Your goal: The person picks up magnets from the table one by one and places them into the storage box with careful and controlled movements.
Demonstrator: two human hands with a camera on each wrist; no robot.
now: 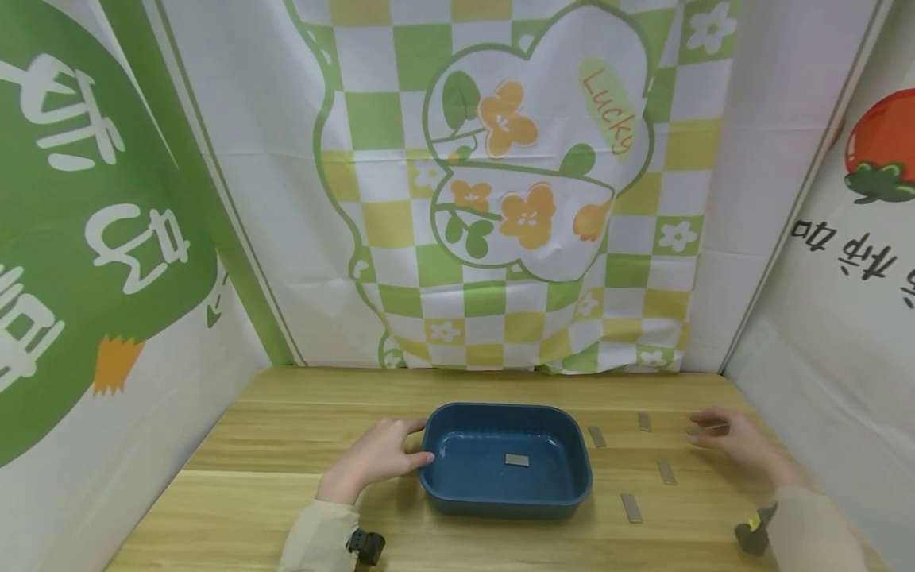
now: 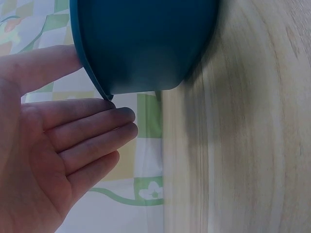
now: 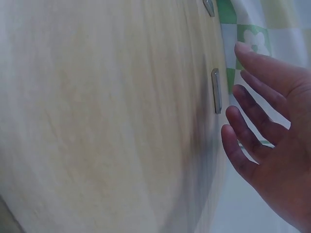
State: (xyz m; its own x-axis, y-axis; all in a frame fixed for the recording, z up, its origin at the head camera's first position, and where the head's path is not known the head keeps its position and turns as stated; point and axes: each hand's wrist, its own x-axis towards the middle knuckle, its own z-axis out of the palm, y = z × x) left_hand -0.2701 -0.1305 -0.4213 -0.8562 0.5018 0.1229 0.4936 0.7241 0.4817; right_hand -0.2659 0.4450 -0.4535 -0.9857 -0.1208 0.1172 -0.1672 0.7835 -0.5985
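Note:
My left hand [image 1: 382,457] is at the left side of a blue plastic basin [image 1: 509,506]. In the left wrist view, its fingers [image 2: 92,128] are fairly straight, with the thumb and index tip at the rim. One small flat grey rectangular piece [image 1: 517,460] lies inside the basin. Off to the right, my right hand [image 1: 736,441] hovers low over the table, fingers spread and loosely bent. A grey piece [image 3: 216,91] shows just beyond its fingertips in the right wrist view, and nothing is between the fingers there.
Several like grey pieces lie scattered between basin and right hand, including a near one [image 1: 631,508], a middle one [image 1: 666,473] and a far one [image 1: 644,421]. They rest on a wooden table [image 1: 314,389]. A checkered cloth [image 1: 500,302] hangs behind, with printed cloth walls at both sides.

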